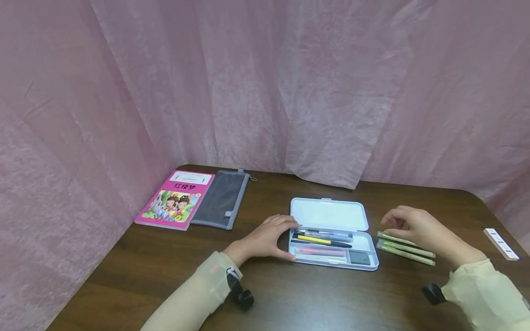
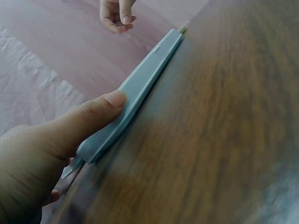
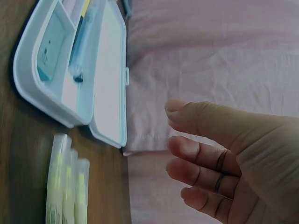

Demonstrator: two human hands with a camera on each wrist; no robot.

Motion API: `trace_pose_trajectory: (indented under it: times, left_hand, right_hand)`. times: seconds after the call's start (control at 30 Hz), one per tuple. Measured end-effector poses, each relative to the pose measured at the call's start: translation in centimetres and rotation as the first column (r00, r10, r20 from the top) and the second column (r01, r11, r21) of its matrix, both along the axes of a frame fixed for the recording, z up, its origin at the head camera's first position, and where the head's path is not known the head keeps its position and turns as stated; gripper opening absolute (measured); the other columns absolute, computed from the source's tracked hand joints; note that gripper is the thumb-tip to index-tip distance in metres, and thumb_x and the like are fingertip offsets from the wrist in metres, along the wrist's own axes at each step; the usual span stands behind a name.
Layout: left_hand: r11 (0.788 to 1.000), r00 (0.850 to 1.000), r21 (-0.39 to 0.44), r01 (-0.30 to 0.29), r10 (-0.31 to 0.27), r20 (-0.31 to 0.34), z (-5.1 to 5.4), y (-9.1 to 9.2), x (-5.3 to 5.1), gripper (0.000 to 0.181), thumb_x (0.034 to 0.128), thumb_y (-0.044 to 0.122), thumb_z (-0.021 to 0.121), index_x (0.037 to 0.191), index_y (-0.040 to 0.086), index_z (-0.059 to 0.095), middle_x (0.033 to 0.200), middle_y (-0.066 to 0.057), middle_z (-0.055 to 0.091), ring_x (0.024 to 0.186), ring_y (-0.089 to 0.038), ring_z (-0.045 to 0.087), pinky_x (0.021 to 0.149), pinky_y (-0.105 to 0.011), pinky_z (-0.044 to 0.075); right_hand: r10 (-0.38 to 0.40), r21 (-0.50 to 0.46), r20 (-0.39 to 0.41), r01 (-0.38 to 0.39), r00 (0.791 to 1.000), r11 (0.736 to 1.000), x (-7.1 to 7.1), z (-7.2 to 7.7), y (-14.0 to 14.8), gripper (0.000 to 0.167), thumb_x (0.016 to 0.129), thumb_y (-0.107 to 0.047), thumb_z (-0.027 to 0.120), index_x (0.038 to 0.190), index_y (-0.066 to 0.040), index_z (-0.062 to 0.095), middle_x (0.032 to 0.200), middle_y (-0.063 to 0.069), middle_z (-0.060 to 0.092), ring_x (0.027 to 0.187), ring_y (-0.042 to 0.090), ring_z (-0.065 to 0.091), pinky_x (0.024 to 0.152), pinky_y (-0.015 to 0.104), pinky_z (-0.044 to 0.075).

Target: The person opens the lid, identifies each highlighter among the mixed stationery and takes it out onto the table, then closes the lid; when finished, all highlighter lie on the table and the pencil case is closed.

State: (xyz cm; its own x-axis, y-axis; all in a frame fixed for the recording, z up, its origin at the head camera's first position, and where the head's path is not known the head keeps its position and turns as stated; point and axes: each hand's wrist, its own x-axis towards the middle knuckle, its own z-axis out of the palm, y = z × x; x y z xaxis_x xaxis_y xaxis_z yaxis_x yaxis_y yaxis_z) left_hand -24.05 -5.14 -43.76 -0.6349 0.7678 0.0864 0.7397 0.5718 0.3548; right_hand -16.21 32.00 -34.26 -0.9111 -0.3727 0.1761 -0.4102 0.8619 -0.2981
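Observation:
A white pencil case (image 1: 330, 215) lies open on the table with its lid folded back. Inside are several pens (image 1: 323, 240), one of them yellow and black, a pink pen (image 1: 323, 252) and a grey block (image 1: 359, 257) that looks like an eraser. My left hand (image 1: 265, 236) grips the case's left end, its thumb pressed against the front wall (image 2: 140, 81). To the right of the case lie three pale green highlighters (image 1: 410, 252) side by side. Above them hovers my right hand (image 1: 420, 227), fingers loosely bent and holding nothing, apart from the highlighters in the right wrist view.
A pink book (image 1: 174, 200) rests at the back left, beside a dark grey zippered mesh pouch (image 1: 219, 197). Near the right edge of the table is a small white strip (image 1: 501, 243) with dark marks. Pink curtains (image 1: 265, 92) hang behind the brown table (image 1: 331, 299).

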Motion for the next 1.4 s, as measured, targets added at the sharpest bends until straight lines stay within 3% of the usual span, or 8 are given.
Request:
trace_pose_trajectory:
  times: [0.33, 0.5, 0.73, 1.0, 1.4]
  left_hand:
    - [1.0, 1.0, -0.001, -0.002, 0.002, 0.004, 0.0, -0.1, 0.1, 0.085, 0.072, 0.062, 0.074, 0.14, 0.02, 0.046, 0.147, 0.002, 0.044, 0.141, -0.014, 0.035, 0.122, -0.041, 0.022]
    - [1.0, 1.0, -0.004, -0.005, 0.005, 0.002, -0.1, -0.2, 0.1, 0.085, 0.0721, 0.063, 0.073, 0.14, 0.02, 0.046, 0.147, 0.002, 0.044, 0.141, -0.014, 0.035, 0.122, -0.041, 0.022]
    - [1.0, 1.0, -0.001, -0.007, 0.007, 0.003, -0.2, -0.2, 0.2, 0.085, 0.0722, 0.062, 0.073, 0.141, 0.02, 0.046, 0.147, 0.002, 0.044, 0.141, -0.015, 0.035, 0.122, -0.041, 0.022]
    - [1.0, 1.0, 0.013, 0.006, -0.006, -0.021, -0.2, -0.2, 0.2, 0.084, 0.0724, 0.062, 0.073, 0.14, 0.02, 0.046, 0.147, 0.002, 0.044, 0.141, -0.014, 0.035, 0.122, -0.041, 0.022]
    - [1.0, 1.0, 0.0, -0.002, 0.002, -0.021, 0.1, -0.1, 0.2, 0.085, 0.0721, 0.062, 0.073, 0.14, 0.019, 0.046, 0.147, 0.002, 0.044, 0.141, -0.014, 0.035, 0.122, -0.04, 0.022]
  right_hand:
    - [0.0, -0.027, 0.098, 0.003, 0.995, 1.0, -0.9, -0.2, -2.2, 0.02, 0.079, -0.018, 0.077, 0.097, -0.011, 0.069, 0.08, -0.008, 0.059, 0.072, 0.002, 0.049, 0.06, 0.019, 0.047]
    - [0.029, -0.035, 0.092, -0.026, 0.995, 0.999, -1.3, -0.6, -3.2, 0.02, 0.079, -0.017, 0.077, 0.096, -0.01, 0.069, 0.079, -0.008, 0.059, 0.071, 0.003, 0.05, 0.06, 0.02, 0.047]
    - [0.049, -0.047, 0.149, -0.042, 0.988, 0.998, -1.6, -1.3, -4.6, 0.02, 0.08, -0.018, 0.076, 0.098, -0.011, 0.07, 0.082, -0.006, 0.061, 0.074, 0.006, 0.052, 0.06, 0.019, 0.049]
    - [0.083, -0.072, 0.174, -0.072, 0.981, 0.995, -2.2, -2.6, -5.9, 0.02, 0.081, -0.019, 0.076, 0.098, -0.013, 0.07, 0.085, -0.007, 0.063, 0.076, 0.005, 0.052, 0.063, 0.02, 0.048]
    - [0.096, -0.014, 0.159, -0.095, 0.983, 0.995, -3.1, -4.3, -7.8, 0.02, 0.079, -0.019, 0.077, 0.097, -0.01, 0.072, 0.087, -0.003, 0.064, 0.079, 0.01, 0.06, 0.071, 0.03, 0.055]
